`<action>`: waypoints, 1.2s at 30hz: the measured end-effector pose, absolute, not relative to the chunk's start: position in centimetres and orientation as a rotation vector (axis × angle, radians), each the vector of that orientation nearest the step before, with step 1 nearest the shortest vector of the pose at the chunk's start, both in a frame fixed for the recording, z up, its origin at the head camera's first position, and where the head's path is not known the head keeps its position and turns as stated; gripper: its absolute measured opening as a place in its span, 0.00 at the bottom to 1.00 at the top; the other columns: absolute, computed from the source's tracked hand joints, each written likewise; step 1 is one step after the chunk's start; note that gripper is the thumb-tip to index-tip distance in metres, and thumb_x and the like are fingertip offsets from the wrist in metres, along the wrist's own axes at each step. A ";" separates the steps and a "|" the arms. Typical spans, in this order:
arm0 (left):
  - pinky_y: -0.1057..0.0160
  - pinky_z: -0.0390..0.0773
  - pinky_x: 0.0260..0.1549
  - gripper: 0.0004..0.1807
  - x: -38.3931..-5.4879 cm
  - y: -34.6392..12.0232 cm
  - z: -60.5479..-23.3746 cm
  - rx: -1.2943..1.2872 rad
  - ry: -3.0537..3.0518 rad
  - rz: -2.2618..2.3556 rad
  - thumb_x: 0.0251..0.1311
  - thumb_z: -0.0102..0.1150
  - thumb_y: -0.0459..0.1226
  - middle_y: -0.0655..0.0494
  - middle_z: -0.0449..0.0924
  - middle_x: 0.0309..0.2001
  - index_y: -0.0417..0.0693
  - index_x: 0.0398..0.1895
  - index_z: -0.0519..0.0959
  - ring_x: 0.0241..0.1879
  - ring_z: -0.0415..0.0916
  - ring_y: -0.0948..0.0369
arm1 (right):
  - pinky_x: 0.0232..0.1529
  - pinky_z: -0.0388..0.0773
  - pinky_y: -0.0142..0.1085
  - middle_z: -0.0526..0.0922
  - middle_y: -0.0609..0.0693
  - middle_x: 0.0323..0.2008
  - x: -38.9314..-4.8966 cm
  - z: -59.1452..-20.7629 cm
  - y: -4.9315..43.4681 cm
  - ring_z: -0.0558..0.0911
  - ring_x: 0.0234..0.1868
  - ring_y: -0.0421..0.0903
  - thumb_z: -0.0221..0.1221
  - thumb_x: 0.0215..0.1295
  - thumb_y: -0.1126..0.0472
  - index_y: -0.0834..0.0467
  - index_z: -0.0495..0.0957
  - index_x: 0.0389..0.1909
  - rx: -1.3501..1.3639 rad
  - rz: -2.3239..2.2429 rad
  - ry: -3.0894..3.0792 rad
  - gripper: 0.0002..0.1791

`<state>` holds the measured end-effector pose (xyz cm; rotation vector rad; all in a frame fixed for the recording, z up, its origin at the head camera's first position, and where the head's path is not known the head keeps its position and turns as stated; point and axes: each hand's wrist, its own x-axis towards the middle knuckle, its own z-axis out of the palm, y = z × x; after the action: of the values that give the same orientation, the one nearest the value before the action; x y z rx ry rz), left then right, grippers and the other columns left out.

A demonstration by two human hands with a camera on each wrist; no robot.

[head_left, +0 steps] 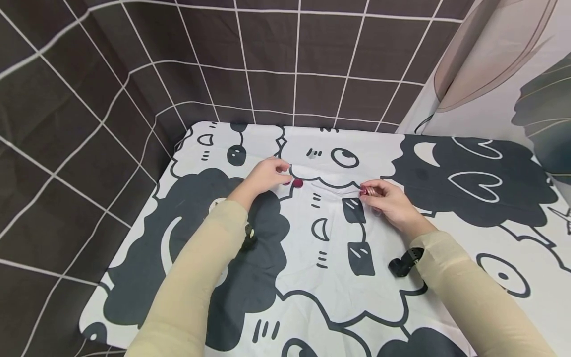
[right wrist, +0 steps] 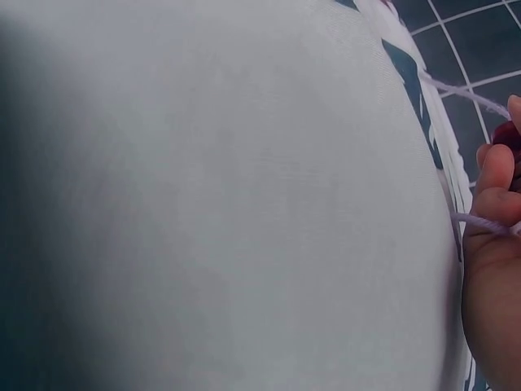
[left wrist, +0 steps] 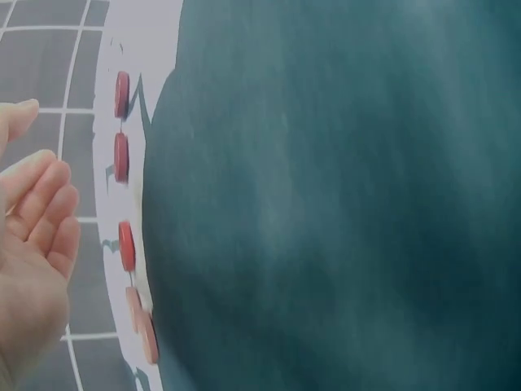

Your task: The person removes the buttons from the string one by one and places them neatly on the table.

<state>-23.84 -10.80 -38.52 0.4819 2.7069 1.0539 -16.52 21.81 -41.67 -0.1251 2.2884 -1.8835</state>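
Observation:
My left hand (head_left: 267, 174) hovers low over the patterned cloth, its thumb and fingers apart, beside a dark red round disc (head_left: 298, 183). Another red disc is partly hidden by its fingertips. In the left wrist view several red discs stand out along the cloth, among them an upper disc (left wrist: 121, 157) and a lower disc (left wrist: 127, 246); the loosely bent left fingers hold nothing there. My right hand (head_left: 392, 203) pinches a small stack of dark red discs (head_left: 367, 191). A pale lilac cord (right wrist: 468, 94) runs from that hand across the cloth in the right wrist view.
Beneath both hands spreads a white cloth (head_left: 294, 277) printed with black cartoon shapes. A dark grid-patterned curtain (head_left: 267, 59) hangs behind and to the left. A pale leaf-print curtain (head_left: 499, 64) hangs at the right. Wrist cameras, one of them black (head_left: 403, 263), sit below the hands.

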 end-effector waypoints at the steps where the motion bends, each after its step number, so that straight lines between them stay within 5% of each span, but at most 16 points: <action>1: 0.61 0.69 0.53 0.23 -23.8 -10.5 -38.5 0.477 2.700 1.051 0.56 0.61 0.43 0.50 0.77 0.49 0.42 0.54 0.77 0.51 0.72 0.56 | 0.21 0.69 0.28 0.78 0.44 0.35 -16.5 -41.7 21.8 0.71 0.26 0.38 0.64 0.57 0.68 0.70 0.69 0.51 -0.126 -1.899 2.278 0.22; 7: 0.43 0.59 0.54 0.23 -23.8 -8.9 -38.2 0.379 2.705 0.920 0.56 0.59 0.51 0.62 0.75 0.50 0.57 0.56 0.77 0.50 0.70 0.63 | 0.20 0.69 0.28 0.79 0.45 0.34 -16.6 -41.9 21.7 0.71 0.26 0.38 0.63 0.56 0.70 0.72 0.68 0.51 -0.129 -1.939 2.236 0.23; 14: 0.66 0.71 0.49 0.23 -23.6 -7.4 -38.4 0.556 2.637 1.026 0.59 0.60 0.45 0.56 0.74 0.51 0.47 0.56 0.76 0.52 0.70 0.60 | 0.20 0.69 0.28 0.74 0.47 0.33 -16.8 -42.0 21.7 0.70 0.26 0.39 0.63 0.56 0.71 0.72 0.66 0.52 -0.129 -1.924 2.247 0.25; 36: 0.68 0.68 0.48 0.23 -22.7 -3.4 -38.9 0.685 2.567 1.075 0.57 0.62 0.43 0.55 0.78 0.44 0.43 0.55 0.74 0.46 0.72 0.61 | 0.20 0.67 0.28 0.72 0.47 0.34 -16.6 -41.9 21.7 0.68 0.25 0.38 0.63 0.55 0.72 0.72 0.67 0.53 -0.164 -1.890 2.280 0.25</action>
<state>-22.74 -3.39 -38.86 0.6848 2.5670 1.0748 -16.59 21.73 -41.94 -0.1645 2.2801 -1.8897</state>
